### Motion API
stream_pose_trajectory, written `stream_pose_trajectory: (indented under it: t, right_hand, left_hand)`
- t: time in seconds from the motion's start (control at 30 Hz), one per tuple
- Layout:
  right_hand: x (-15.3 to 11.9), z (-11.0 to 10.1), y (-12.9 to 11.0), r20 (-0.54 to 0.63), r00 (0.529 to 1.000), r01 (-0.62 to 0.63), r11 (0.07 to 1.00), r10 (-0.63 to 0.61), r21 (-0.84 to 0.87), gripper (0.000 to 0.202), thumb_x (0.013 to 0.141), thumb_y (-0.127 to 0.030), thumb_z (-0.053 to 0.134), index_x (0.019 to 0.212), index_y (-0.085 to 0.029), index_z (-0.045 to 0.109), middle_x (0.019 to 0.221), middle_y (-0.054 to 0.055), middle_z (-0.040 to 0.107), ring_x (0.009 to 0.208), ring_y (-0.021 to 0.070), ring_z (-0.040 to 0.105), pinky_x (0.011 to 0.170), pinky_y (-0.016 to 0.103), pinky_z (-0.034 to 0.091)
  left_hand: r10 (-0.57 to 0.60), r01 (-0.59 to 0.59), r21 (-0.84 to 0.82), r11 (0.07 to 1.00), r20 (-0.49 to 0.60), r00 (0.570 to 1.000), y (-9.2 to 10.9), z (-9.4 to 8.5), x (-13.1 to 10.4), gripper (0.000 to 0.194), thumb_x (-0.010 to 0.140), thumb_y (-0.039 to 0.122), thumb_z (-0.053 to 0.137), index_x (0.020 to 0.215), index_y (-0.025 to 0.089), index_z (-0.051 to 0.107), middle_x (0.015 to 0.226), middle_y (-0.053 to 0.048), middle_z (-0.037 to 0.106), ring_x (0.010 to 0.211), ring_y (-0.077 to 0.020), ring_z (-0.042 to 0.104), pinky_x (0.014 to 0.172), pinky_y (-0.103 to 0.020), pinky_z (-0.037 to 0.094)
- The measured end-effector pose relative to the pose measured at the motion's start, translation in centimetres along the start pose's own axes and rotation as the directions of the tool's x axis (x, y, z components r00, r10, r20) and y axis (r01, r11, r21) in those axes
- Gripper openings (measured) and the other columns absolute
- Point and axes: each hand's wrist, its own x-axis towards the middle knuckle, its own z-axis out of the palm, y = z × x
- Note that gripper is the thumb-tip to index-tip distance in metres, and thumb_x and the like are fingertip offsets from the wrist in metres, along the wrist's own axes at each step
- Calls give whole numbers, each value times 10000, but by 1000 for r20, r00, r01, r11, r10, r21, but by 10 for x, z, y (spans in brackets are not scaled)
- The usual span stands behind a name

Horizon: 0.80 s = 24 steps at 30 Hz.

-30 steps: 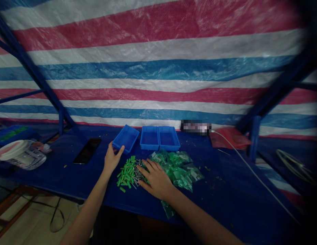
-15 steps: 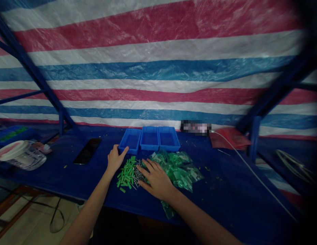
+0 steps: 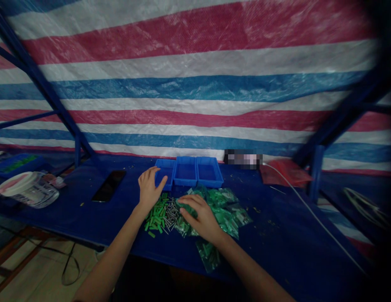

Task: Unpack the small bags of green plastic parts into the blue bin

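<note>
Holding the right hand [image 3: 200, 213] curved above green bags [image 3: 227, 218], thumb apart from fingers; not showing if touching. Seeing metal pins [image 3: 172, 213] and green pieces [image 3: 155, 218] piled just left. Holding the left hand [image 3: 148, 188], fingers and thumb spread, near the leftmost of three blue boxes [image 3: 185, 183]. Seeing a striped sheet [image 3: 195, 92] behind.

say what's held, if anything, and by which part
Left hand: open near a blue tray, apparently holding nothing. Whether the right hand grips a green bag cannot be told.

Blue trays [image 3: 186, 171] stand behind green plugs [image 3: 156, 218] and, seemingly, screws [image 3: 171, 212].
</note>
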Motion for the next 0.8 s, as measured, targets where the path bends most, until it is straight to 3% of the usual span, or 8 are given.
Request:
stream_pose_trajectory:
  t: [0.13,0.2,0.27,0.37,0.47,0.63,0.8]
  right_hand:
    - [8,-25,29,-259,962,-106,992,86,-63,285,879,-357,455,1087,-227,599,1105,71,614,1055,206,543,932,390,408]
    - [10,-40,50,-424,894,-228,962,144,-152,342,858,-386,476,1130,-210,585,1161,92,585,1095,229,515,961,415,378]
    - [8,-52,69,-513,827,-391,891,230,-230,414,840,-406,487,1186,-190,557,1200,113,560,1118,255,495,960,434,368]
    - [4,-62,87,-464,777,-598,731,426,-330,442,851,-440,452,1219,-212,543,1253,113,536,1145,295,478,921,459,379]
    - [2,-61,91,-349,772,-636,660,532,-400,448,879,-455,390,1210,-201,552,1195,109,589,1134,298,498,925,459,363]
    - [6,-58,88,-270,778,-627,675,567,-389,460,877,-458,391,1221,-186,529,1063,91,663,1048,271,572,922,429,359]
    - [3,-69,98,-224,779,-626,724,585,-290,435,858,-496,400,1157,-229,571,1060,52,674,1024,260,592,858,379,411]
  left_hand:
    - [139,-141,3,990,140,980,24,9,11,311,869,422,472,1102,232,553,1133,-54,605,1079,-227,503,1016,-439,236]
    - [159,-162,-3,987,217,963,30,16,12,310,872,428,468,1109,246,552,1103,-38,626,1056,-220,520,1028,-452,208]
    - [164,-167,-12,986,267,950,32,22,12,303,878,422,461,1112,252,553,1089,-33,636,1034,-216,537,1028,-458,202]
    - [161,-161,-22,987,278,947,30,28,11,254,887,376,458,1081,260,571,1085,-28,634,1020,-205,547,1022,-453,206]
    - [153,-154,-21,988,283,947,27,30,11,172,879,320,476,948,258,621,1085,-22,626,1006,-199,553,1014,-451,211]
    - [162,-158,-35,987,268,950,21,30,11,143,857,318,509,860,238,628,1078,-24,617,1006,-196,552,1010,-444,217]
    - [195,-190,-45,981,261,946,18,30,11,170,843,364,525,855,219,615,1079,-38,617,994,-201,546,1002,-435,233]
